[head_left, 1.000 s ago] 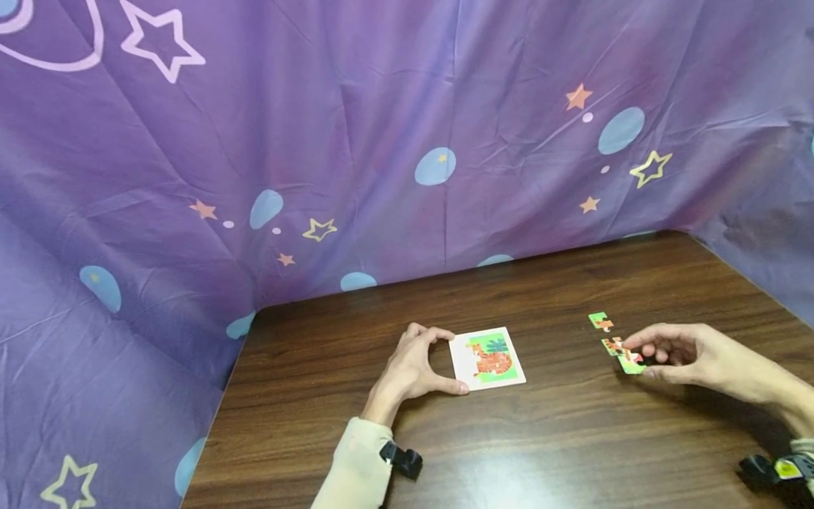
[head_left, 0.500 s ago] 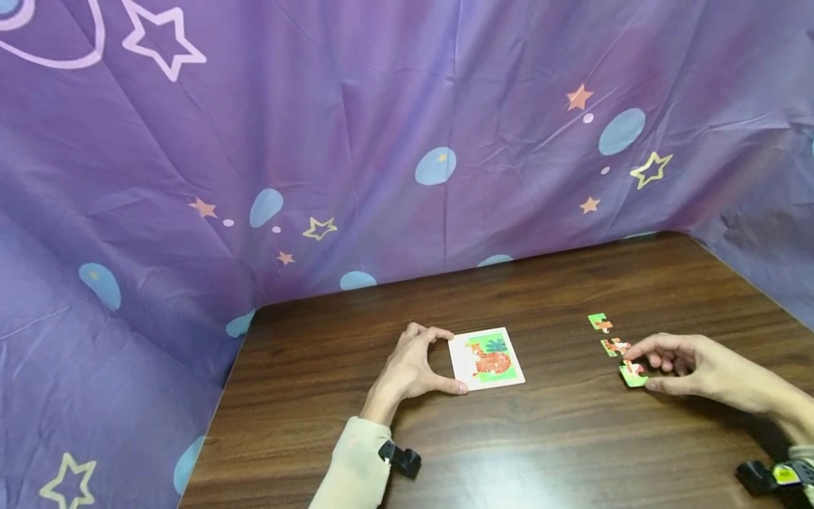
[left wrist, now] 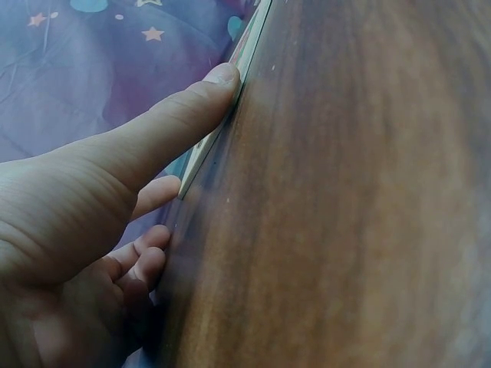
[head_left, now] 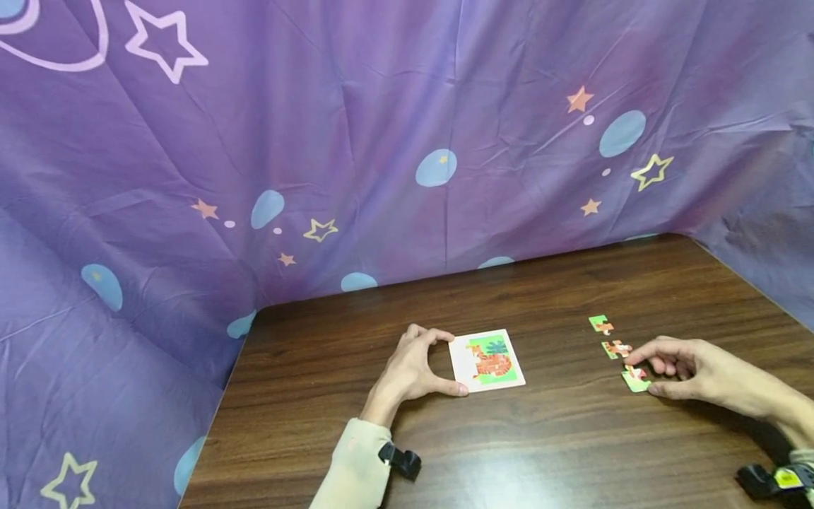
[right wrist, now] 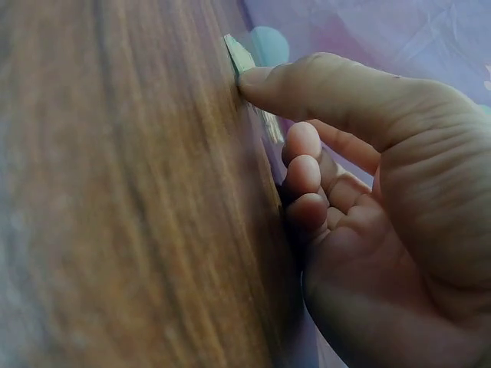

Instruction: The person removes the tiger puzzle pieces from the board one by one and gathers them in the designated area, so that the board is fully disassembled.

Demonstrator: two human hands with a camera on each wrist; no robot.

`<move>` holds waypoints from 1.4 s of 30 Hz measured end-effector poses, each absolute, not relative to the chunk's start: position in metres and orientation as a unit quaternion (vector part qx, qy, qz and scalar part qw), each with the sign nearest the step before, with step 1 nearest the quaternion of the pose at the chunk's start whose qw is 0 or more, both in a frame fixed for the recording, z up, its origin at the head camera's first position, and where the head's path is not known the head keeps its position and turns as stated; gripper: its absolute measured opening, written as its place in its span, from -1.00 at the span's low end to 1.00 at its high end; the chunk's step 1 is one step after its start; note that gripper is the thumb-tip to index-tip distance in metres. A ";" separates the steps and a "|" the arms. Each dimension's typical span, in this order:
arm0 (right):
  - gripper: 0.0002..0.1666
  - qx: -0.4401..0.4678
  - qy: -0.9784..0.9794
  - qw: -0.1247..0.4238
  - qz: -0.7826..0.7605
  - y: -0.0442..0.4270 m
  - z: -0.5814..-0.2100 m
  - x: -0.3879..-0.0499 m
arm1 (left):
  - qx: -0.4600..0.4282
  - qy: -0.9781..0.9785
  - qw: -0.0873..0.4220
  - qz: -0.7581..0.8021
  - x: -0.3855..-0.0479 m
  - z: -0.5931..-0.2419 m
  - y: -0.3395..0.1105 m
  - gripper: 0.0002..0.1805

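From where I stand, the nearest puzzle piece (head_left: 636,382) has just slid toward the person, clear of the middle piece (head_left: 614,349) it was crowding a second ago; so, as I judge it, the loose pieces can now be handled one by one. The right hand (head_left: 696,366) pinches it lightly between thumb and index finger, the other fingers curled in; whether it is off the table (head_left: 331,367) at all I cannot tell. The left hand (head_left: 412,367) stays put, thumb and forefinger spread wide to grip the white board (head_left: 461,362) by its left corners — the bare strip lies on that hand's side, the tiger picture beyond. The far piece (head_left: 600,324) lies farther back; the right index fingertip sits just beside the middle piece — a likely nudge; behind everything hangs a purple cloth (head_left: 356,134).
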State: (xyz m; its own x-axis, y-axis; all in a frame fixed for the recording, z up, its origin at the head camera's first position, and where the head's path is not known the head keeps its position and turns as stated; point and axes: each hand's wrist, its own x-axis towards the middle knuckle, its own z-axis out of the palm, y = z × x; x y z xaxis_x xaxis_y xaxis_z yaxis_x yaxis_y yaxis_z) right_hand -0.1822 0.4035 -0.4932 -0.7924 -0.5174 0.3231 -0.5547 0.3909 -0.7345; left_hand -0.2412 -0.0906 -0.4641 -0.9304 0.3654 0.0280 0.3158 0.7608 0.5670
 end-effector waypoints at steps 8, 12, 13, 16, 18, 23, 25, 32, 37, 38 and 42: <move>-0.40 0.324 -0.837 0.021 0.441 0.404 -0.495 -0.182 | 0.183 0.937 0.042 0.296 -0.240 -0.465 -0.091 0.06; -0.41 0.320 -0.842 0.024 0.434 0.405 -0.496 -0.181 | 0.181 0.937 0.044 0.296 -0.240 -0.465 -0.091 0.06; -0.40 0.319 -0.842 0.024 0.434 0.405 -0.496 -0.181 | 0.181 0.937 0.045 0.297 -0.240 -0.465 -0.090 0.06; -0.41 0.316 -0.842 0.023 0.436 0.404 -0.496 -0.180 | 0.181 0.936 0.046 0.298 -0.240 -0.465 -0.090 0.06; -0.42 0.314 -0.842 0.022 0.438 0.404 -0.496 -0.180 | 0.181 0.936 0.046 0.297 -0.240 -0.464 -0.090 0.06; -0.44 0.314 -0.840 0.018 0.441 0.403 -0.495 -0.180 | 0.182 0.937 0.047 0.294 -0.240 -0.464 -0.090 0.06; -0.44 0.315 -0.841 0.020 0.440 0.403 -0.496 -0.180 | 0.181 0.937 0.048 0.294 -0.240 -0.464 -0.090 0.06; -0.43 0.315 -0.844 0.024 0.434 0.404 -0.495 -0.181 | 0.179 0.938 0.047 0.294 -0.240 -0.464 -0.091 0.06; -0.49 0.283 -0.848 -0.003 0.449 0.406 -0.490 -0.179 | 0.181 0.938 0.042 0.294 -0.241 -0.464 -0.091 0.06; -0.50 0.273 -0.847 -0.013 0.456 0.407 -0.489 -0.178 | 0.181 0.938 0.041 0.294 -0.241 -0.464 -0.091 0.07; -0.54 0.235 -0.840 -0.041 0.487 0.411 -0.483 -0.175 | 0.181 0.937 0.040 0.295 -0.242 -0.463 -0.090 0.07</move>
